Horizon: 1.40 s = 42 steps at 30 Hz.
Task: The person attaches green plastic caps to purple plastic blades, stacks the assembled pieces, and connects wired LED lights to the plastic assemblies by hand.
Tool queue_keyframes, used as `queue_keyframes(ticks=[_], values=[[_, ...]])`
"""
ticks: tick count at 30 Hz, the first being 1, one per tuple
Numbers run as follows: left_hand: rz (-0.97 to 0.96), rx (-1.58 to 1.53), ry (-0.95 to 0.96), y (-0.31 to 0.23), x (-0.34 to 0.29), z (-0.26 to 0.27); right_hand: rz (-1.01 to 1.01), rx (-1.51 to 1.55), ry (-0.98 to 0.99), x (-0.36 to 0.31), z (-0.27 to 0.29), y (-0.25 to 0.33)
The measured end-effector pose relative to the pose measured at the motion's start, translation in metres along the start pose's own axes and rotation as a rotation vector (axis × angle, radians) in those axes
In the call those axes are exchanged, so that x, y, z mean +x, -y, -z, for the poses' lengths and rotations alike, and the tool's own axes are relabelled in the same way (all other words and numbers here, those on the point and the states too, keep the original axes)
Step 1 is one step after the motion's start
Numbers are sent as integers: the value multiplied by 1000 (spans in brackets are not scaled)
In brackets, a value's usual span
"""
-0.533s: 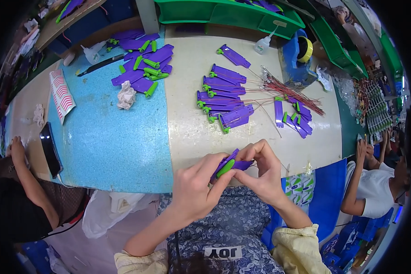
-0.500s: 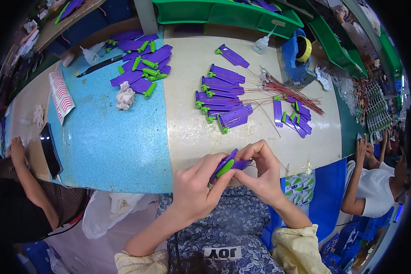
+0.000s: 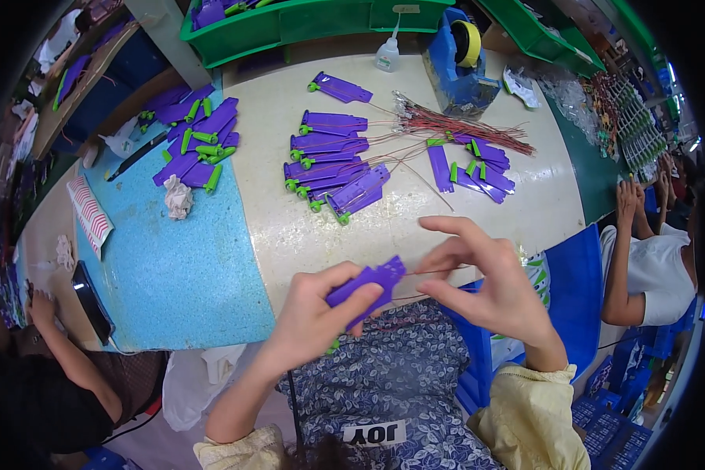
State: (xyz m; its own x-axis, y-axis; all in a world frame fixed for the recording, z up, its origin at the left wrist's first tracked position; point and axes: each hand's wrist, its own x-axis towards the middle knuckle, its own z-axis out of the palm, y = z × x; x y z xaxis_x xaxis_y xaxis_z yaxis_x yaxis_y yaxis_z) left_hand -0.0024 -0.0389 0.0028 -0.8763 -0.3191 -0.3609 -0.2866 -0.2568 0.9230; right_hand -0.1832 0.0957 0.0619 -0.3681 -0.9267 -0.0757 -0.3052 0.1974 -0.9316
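My left hand [image 3: 312, 313] is closed around a flat purple plastic part [image 3: 368, 287], thumb on top, just over the near table edge. A bit of green shows below that hand. Thin red wires [image 3: 412, 272] trail from the part's right end toward my right hand [image 3: 478, 280]. The right hand's index finger and thumb are spread apart, and the wires pass beside its fingers. Ahead on the table lies a row of purple parts with green ends [image 3: 333, 146], wires running right. A bundle of red wires [image 3: 466, 128] lies beyond them, beside smaller purple and green pieces [image 3: 478, 168].
A pile of purple and green parts [image 3: 200, 141], crumpled tissue [image 3: 178, 197] and a black pen-like tool [image 3: 137, 155] lie on the blue mat [image 3: 172, 274]. A tape dispenser [image 3: 458, 66], glue bottle [image 3: 387, 55] and green bin [image 3: 305, 31] stand behind. People sit on both sides.
The purple part has turned flat, its green end now mostly hidden by my left hand. My right hand has moved off it to the right and opened. The view has shifted right.
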Motion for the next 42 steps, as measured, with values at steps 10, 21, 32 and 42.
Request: queue_keyframes(ticks=[10,21,32,42], values=[[220,-247,-118,-5,-11,15,361,-387,-166,38,-16,-34],[-335,1148,-280,-12,14,10,83,-939,-579,54,5,-109],[-258,1071,-141,13,-85,23,285,-353,-395,39,-7,-35],[-365,1225,-153,27,-77,32,224,-234,216,73,-91,-49]])
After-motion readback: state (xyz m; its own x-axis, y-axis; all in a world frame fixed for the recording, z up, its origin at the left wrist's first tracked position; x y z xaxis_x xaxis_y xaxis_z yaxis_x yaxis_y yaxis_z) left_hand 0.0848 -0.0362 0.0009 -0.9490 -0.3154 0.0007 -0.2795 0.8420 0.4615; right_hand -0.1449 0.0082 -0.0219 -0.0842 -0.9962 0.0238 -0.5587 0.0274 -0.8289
